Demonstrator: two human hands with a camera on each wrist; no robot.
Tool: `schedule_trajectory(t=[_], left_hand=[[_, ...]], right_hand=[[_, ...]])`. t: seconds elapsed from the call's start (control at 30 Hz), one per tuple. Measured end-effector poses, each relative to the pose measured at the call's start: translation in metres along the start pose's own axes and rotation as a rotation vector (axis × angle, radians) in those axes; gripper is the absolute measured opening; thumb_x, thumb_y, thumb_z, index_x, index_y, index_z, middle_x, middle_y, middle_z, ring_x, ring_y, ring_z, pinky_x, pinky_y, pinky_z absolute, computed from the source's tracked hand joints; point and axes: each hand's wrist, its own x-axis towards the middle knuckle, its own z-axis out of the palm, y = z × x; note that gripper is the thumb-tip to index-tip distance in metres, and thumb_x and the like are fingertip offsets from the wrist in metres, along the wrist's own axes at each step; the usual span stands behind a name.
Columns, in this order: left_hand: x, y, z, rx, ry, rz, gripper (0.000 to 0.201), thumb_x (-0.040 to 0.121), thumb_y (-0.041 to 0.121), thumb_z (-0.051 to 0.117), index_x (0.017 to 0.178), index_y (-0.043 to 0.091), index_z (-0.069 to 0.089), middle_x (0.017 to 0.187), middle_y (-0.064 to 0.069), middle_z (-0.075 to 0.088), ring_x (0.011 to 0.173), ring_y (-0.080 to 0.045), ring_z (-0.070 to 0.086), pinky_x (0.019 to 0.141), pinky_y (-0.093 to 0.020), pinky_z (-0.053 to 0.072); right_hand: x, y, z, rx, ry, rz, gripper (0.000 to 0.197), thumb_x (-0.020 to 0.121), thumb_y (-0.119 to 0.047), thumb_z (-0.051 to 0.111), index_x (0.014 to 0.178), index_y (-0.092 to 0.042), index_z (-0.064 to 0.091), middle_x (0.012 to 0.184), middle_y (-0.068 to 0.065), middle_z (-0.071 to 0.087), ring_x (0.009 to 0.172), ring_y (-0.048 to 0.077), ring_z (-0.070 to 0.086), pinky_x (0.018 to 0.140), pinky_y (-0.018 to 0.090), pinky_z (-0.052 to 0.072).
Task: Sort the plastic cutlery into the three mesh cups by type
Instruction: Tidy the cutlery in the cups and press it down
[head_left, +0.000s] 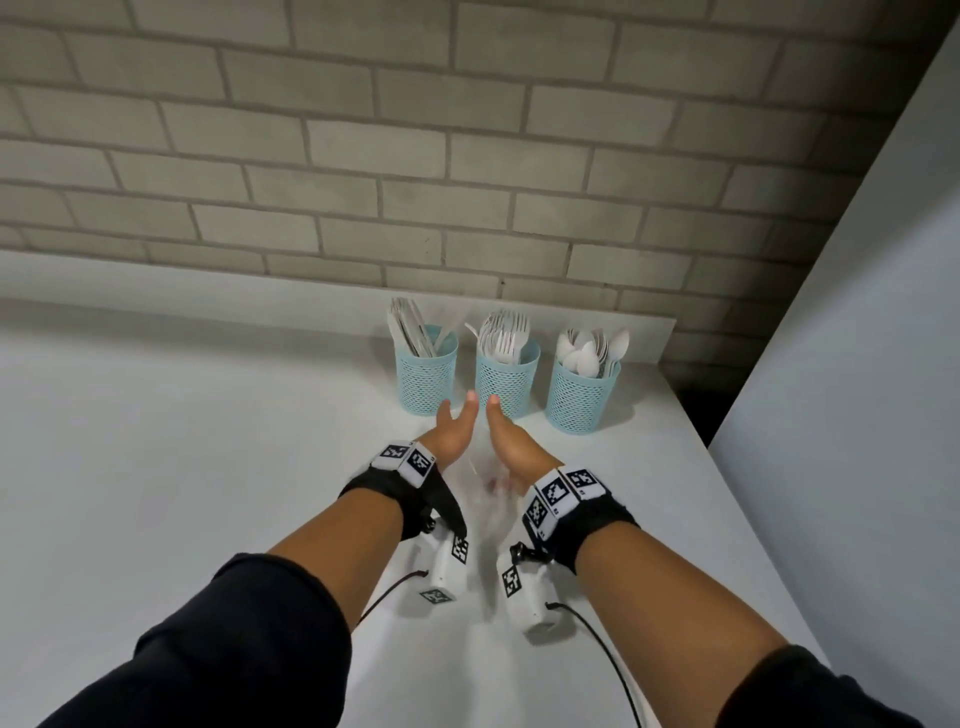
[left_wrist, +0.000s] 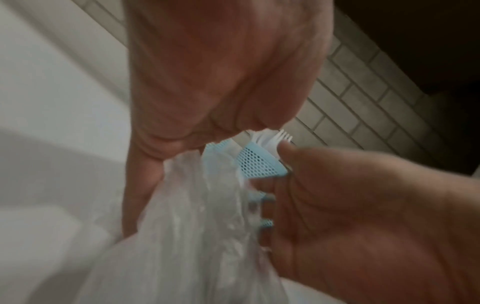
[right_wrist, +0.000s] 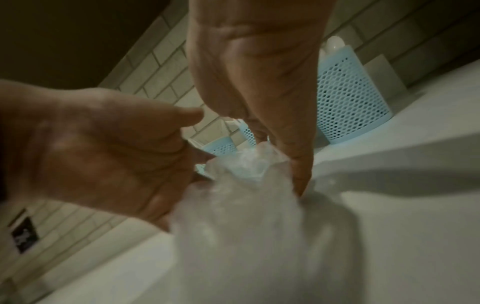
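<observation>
Three blue mesh cups stand in a row by the brick wall: one with knives (head_left: 426, 376), one with forks (head_left: 506, 382), one with spoons (head_left: 582, 397). Just in front of them my left hand (head_left: 457, 431) and right hand (head_left: 511, 444) face each other, thumbs up, with a clear plastic bag (head_left: 488, 486) blurred between the palms. In the left wrist view my left hand's fingers (left_wrist: 135, 185) run straight down along the bag (left_wrist: 194, 216). In the right wrist view my right hand's fingers (right_wrist: 298, 174) point down against the bag (right_wrist: 246, 195). No loose cutlery shows.
The white counter (head_left: 208, 467) ends at a drop on the right, beside a pale panel (head_left: 857, 415). The brick wall (head_left: 467, 156) rises right behind the cups. Cables trail from both wrist cameras over the counter near my forearms.
</observation>
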Motion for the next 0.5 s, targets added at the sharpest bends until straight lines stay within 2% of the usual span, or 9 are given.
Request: schedule_trajectory(t=[0.1,0.13,0.2,0.27,0.3,0.33,0.4,0.43,0.5], left_hand=[[-0.001,0.007,0.020,-0.312,0.027,0.031,0.080,0.091,0.064,0.024,0.151,0.019,-0.005,0.159,-0.010,0.007,0.146,-0.028,0.012,0.118,-0.048,0.015],[0.001,0.009,0.024,-0.433,0.027,0.027,0.082,0.089,0.065,0.028,0.151,0.022,-0.006,0.158,-0.011,0.010,0.145,-0.029,0.015,0.117,-0.049,0.019],[0.002,0.014,0.023,-0.605,0.013,0.025,0.090,0.083,0.072,0.038,0.150,0.029,-0.004,0.157,-0.015,0.016,0.142,-0.034,0.026,0.113,-0.052,0.026],[0.011,0.011,0.020,-0.650,-0.077,-0.001,0.116,0.054,0.089,0.050,0.149,0.031,0.017,0.150,-0.017,0.033,0.131,-0.037,0.043,0.106,-0.055,0.036],[0.022,0.004,0.019,-0.633,-0.125,-0.015,0.121,0.043,0.092,0.052,0.144,0.028,0.033,0.141,-0.020,0.046,0.122,-0.038,0.052,0.102,-0.055,0.041],[0.032,-0.003,0.021,-0.611,-0.133,-0.006,0.115,0.042,0.093,0.052,0.135,0.026,0.046,0.132,-0.021,0.055,0.114,-0.037,0.059,0.098,-0.056,0.044],[0.023,0.001,0.018,-0.586,-0.070,-0.007,0.104,0.051,0.092,0.049,0.125,0.021,0.056,0.127,-0.014,0.060,0.111,-0.035,0.061,0.101,-0.050,0.043],[0.008,0.009,0.015,-0.549,0.003,0.031,0.098,0.062,0.088,0.046,0.127,0.015,0.055,0.126,-0.007,0.058,0.115,-0.032,0.057,0.103,-0.044,0.039],[0.002,0.014,0.016,-0.393,0.204,0.119,0.076,0.089,0.066,0.037,0.132,0.004,0.049,0.119,-0.006,0.054,0.121,-0.030,0.050,0.097,-0.033,0.036]], right_hand=[[-0.007,-0.012,0.002,0.416,0.030,0.060,0.068,0.095,-0.055,0.023,0.149,-0.013,0.020,0.156,0.007,0.020,0.144,0.022,0.022,0.118,0.035,0.021],[-0.008,-0.014,-0.001,0.462,-0.023,0.101,0.067,0.096,-0.055,0.025,0.149,-0.013,0.022,0.154,0.007,0.025,0.143,0.024,0.024,0.116,0.035,0.023],[-0.010,-0.015,-0.009,0.446,-0.162,0.172,0.080,0.088,-0.069,0.022,0.149,-0.018,0.021,0.154,0.009,0.028,0.142,0.025,0.027,0.117,0.039,0.023],[-0.012,-0.013,-0.021,0.408,-0.278,0.218,0.088,0.081,-0.078,0.011,0.151,-0.023,0.011,0.155,0.010,0.025,0.143,0.026,0.024,0.119,0.044,0.018],[-0.011,-0.012,-0.027,0.382,-0.300,0.234,0.088,0.081,-0.078,0.007,0.151,-0.025,0.008,0.155,0.011,0.025,0.144,0.027,0.023,0.119,0.046,0.016],[-0.010,-0.011,-0.034,0.370,-0.300,0.235,0.086,0.083,-0.076,0.006,0.151,-0.024,0.010,0.154,0.012,0.028,0.142,0.030,0.026,0.118,0.046,0.017],[-0.012,-0.014,-0.042,0.276,-0.187,0.206,0.079,0.088,-0.070,0.010,0.147,-0.020,0.025,0.144,0.014,0.043,0.133,0.032,0.041,0.110,0.046,0.031],[-0.012,-0.015,-0.045,0.203,-0.071,0.196,0.075,0.091,-0.066,0.014,0.145,-0.017,0.032,0.138,0.015,0.050,0.126,0.032,0.047,0.104,0.045,0.038],[-0.015,-0.013,-0.048,0.034,0.079,0.215,0.071,0.093,-0.064,0.016,0.143,-0.016,0.032,0.136,0.016,0.049,0.119,0.035,0.052,0.097,0.046,0.045]])
